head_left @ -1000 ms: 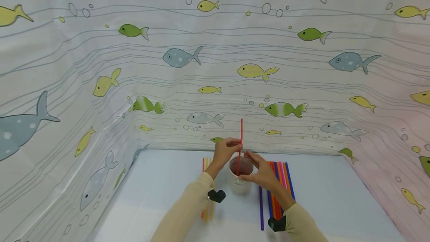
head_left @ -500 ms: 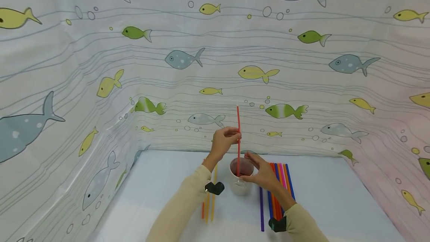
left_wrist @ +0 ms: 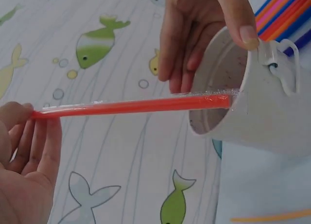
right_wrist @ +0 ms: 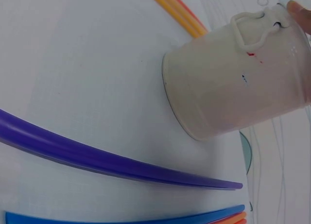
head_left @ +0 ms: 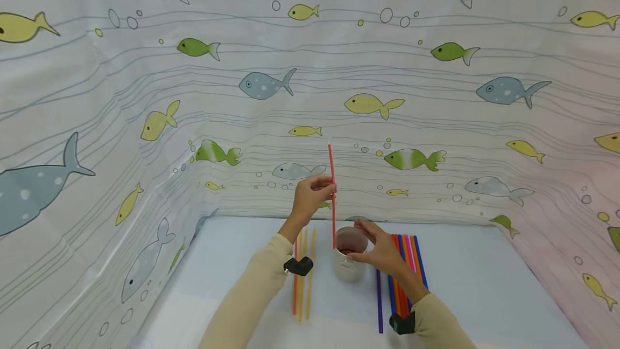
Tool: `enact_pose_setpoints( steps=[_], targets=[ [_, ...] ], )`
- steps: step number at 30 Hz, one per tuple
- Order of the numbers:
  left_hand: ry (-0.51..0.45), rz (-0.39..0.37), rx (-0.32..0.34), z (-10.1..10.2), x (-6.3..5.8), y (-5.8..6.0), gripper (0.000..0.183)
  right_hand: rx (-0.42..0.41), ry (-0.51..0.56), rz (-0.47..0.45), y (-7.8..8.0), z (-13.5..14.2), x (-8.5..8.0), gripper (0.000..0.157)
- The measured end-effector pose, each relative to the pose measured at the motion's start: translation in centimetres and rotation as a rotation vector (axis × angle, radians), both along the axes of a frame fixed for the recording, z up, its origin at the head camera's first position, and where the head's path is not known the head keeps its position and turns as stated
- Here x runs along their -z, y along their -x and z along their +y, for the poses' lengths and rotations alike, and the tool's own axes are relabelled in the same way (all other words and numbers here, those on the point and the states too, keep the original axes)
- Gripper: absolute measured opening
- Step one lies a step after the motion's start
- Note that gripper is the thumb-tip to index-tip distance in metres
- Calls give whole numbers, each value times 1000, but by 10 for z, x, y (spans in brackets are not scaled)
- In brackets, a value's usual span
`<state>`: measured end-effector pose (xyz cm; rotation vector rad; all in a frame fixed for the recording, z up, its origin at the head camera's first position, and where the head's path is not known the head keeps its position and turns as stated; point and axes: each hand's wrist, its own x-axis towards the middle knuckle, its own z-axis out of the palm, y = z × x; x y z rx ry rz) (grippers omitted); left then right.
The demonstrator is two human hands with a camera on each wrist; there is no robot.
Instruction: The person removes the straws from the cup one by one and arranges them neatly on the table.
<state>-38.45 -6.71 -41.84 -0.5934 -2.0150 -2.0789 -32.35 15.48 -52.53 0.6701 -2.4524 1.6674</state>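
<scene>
My left hand (head_left: 310, 198) pinches a red straw (left_wrist: 136, 106) near its upper part, between thumb and fingers. A clear wrapper edge shows along the straw in the left wrist view. Its lower end lies at the near-left rim of a small white bucket (head_left: 347, 272); whether it is inside or just outside the rim, I cannot tell. My right hand (head_left: 381, 248) holds the bucket by its rim, thumb beside the little handle loop and fingers across the opening. In the right wrist view, the bucket (right_wrist: 223, 83) shows mostly its outer wall; most of that hand is out of frame.
Several thin yellow and red-orange straws (head_left: 301, 300) lie left of the bucket. On the right lie a purple straw (head_left: 380, 306) and a row of thicker blue, orange, red and pink straws (head_left: 420, 263). A fish-print cloth (head_left: 261, 139) rises behind the white table (head_left: 474, 284).
My left hand has raised the red straw and moved left, bringing its lower end from inside the bucket to the left rim. The right hand and bucket have hardly moved.
</scene>
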Motion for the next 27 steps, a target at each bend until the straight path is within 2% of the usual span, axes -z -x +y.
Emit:
enact_pose_setpoints(
  steps=[5,6,11,13,16,23,27],
  targets=[
    [-16,-57,-46,-16,14,-2,27,-9,10,-7,1,0,0,96],
    [-14,-74,-45,-20,14,-6,28,-8,8,-9,1,0,0,96],
    [-6,-150,-87,-34,38,-6,25,0,2,-16,1,0,0,96],
    [1,-167,-115,-39,53,-4,26,4,3,-21,1,0,-1,96],
    [13,-195,-142,-46,68,-8,24,9,-1,-22,1,0,0,95],
    [52,-230,-178,-66,96,-15,28,8,-9,-3,1,0,2,95],
    [72,-248,-197,-77,108,-21,29,13,-13,1,1,0,2,95]
  ],
)
